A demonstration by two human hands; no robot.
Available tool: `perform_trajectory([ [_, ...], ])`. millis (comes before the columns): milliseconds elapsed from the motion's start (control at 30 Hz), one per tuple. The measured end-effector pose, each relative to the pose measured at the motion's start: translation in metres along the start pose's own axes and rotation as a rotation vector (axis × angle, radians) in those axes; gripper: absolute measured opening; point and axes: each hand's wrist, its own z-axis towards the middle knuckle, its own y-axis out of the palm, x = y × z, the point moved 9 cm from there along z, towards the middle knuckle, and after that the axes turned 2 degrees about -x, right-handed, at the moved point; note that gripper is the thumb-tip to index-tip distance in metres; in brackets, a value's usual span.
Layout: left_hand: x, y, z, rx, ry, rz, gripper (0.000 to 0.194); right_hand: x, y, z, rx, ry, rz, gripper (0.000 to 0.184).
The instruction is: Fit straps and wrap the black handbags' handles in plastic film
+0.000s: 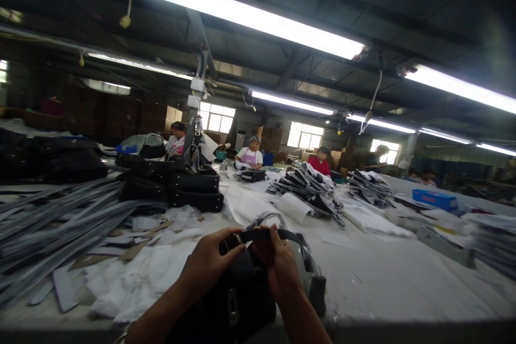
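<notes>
A black handbag (250,309) with a gold-coloured metal clasp is in front of me at the near edge of the table. My left hand (209,258) pinches one end of its black strap (256,235), close to a gold buckle. Further along, my right hand (282,266) is closed on the same strap, thumb up. Between the hands the strap bows slightly upward. The bag's lower part is dark, and my forearms partly hide it. Just behind my right hand stands a greyish object (316,274), partly covered and blurred.
Long grey strips (80,215) and crumpled white paper (149,274) lie at left. Black bags (197,193) are stacked behind them. Piles of black-and-white pieces (312,191) and a blue box (434,199) are farther right. Several people sit across the table (387,279).
</notes>
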Motion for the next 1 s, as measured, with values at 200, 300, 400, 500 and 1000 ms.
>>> perform_trajectory([
  [200,-0.006,0.006,0.001,-0.090,-0.030,-0.253,0.039,0.006,0.000,0.006,-0.035,0.084,0.049,0.035],
  [300,-0.006,0.008,0.000,-0.131,-0.035,-0.335,0.042,0.005,0.001,0.007,-0.045,0.085,0.056,0.037],
  [400,-0.010,0.010,-0.001,-0.159,-0.062,-0.420,0.042,0.003,0.002,0.006,-0.067,0.058,0.071,0.044],
  [500,-0.018,0.012,0.000,-0.159,-0.088,-0.449,0.041,0.002,0.009,0.002,-0.139,0.034,0.065,0.043],
  [1000,-0.025,0.006,0.002,-0.091,-0.120,-0.357,0.043,-0.014,0.032,-0.018,-0.298,-0.116,-0.332,0.040],
])
